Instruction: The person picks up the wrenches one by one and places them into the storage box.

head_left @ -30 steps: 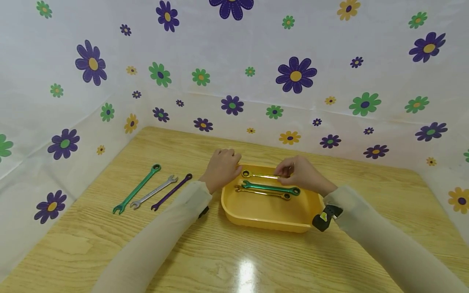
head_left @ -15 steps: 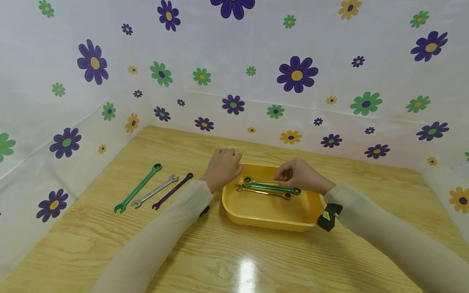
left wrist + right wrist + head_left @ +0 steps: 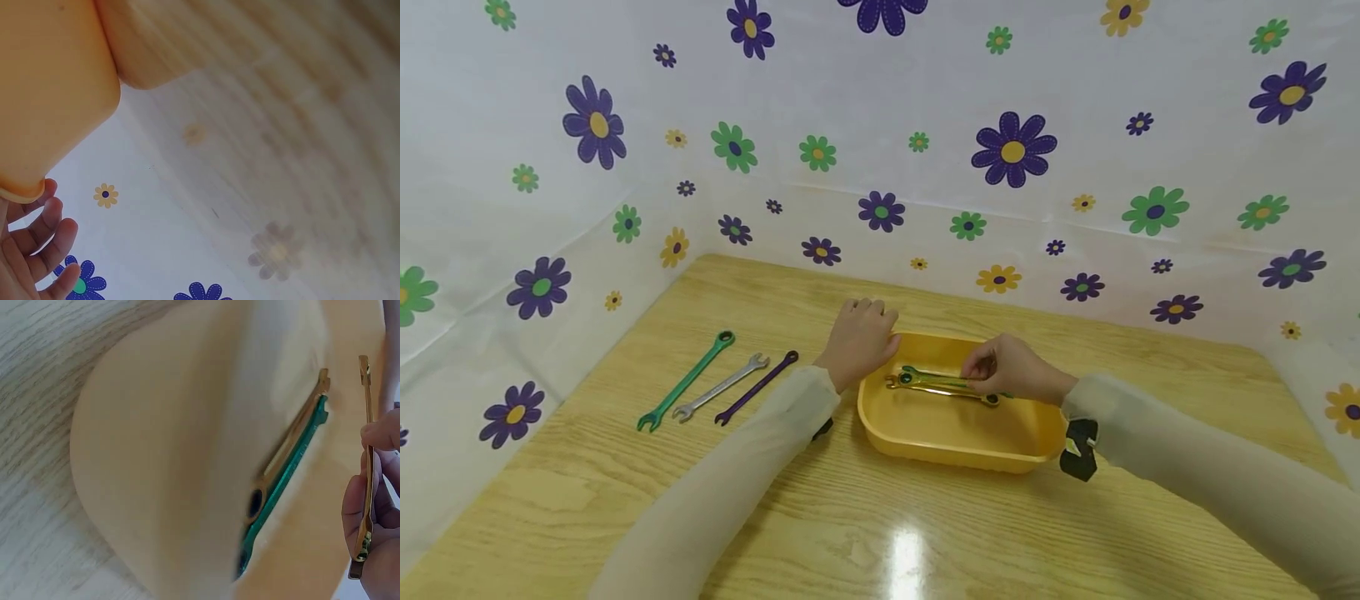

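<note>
My left hand point(image 3: 859, 337) grips the back left corner of a yellow plastic tray point(image 3: 955, 450), its thumb over the rim. In the left wrist view, the fingers curl along the outside of the tray's rim point(image 3: 22, 195). My right hand point(image 3: 1015, 368) pinches a gold ratchet wrench point(image 3: 368, 409) inside the tray. In the head view, this wrench overlaps a green ratchet wrench point(image 3: 289, 472), partly hiding it. Another gold ratchet wrench point(image 3: 292, 439) lies beside the green one on the tray's floor. The far end of the held wrench is hidden by my fingers in the head view.
Left of the tray, a long green wrench point(image 3: 688, 381), a silver wrench point(image 3: 722, 387) and a purple wrench point(image 3: 758, 387) lie slanted on the wooden table point(image 3: 805, 533). A white flower-printed sheet point(image 3: 820, 183) stands behind the table and along its left side.
My right hand has moved the gold wrench toward the front of the tray, from behind the green wrench to over it. The left hand has stayed at the tray's corner.
</note>
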### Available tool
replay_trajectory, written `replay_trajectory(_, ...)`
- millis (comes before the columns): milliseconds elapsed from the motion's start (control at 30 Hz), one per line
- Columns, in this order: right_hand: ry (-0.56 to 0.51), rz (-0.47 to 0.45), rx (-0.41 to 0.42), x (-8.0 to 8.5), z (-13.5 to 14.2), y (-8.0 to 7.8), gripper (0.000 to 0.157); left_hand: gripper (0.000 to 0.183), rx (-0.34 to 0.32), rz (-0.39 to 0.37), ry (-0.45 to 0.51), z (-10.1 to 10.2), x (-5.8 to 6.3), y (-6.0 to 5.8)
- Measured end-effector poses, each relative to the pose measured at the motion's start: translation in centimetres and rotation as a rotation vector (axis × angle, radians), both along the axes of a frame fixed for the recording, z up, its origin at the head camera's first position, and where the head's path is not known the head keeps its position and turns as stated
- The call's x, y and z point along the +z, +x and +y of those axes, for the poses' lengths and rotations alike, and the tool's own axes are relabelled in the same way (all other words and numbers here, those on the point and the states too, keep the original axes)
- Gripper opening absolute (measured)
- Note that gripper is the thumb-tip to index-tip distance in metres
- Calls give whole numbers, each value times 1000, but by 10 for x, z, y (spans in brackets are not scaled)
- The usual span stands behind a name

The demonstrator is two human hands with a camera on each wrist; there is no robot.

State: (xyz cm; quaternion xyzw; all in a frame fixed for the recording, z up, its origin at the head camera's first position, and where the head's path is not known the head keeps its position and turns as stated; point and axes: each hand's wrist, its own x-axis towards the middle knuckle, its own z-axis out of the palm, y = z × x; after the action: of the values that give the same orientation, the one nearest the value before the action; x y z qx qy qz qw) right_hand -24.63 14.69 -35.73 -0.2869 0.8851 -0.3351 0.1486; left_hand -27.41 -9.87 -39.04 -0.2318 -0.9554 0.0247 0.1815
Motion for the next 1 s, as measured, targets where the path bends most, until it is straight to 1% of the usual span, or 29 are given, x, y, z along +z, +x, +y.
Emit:
replay_trajectory(133, 12, -33, -4, -5, -4, 0, 6, 26, -7, -2, 3, 0, -1, 0)
replay_trajectory(267, 30, -60, -17, -5, -7, -1, 6, 25, -14, 12, 9, 0, -3, 0)
replay_trajectory(400, 22, -72, -16, -2, -11, -3, 7, 24, -20, 20, 14, 0, -3, 0)
replay_trajectory(633, 39, -41, 6, -1, -13, -9, 9, 23, -31, 22, 25, 0, -3, 0)
replay_trajectory(833, 59, -61, 14, 0, -18, -10, 8, 24, -35, 30, 28, 0, -3, 0)
replay_trajectory(1000, 69, -48, 40, -2, -22, -12, 8, 24, -25, 17, 30, -1, -3, 0)
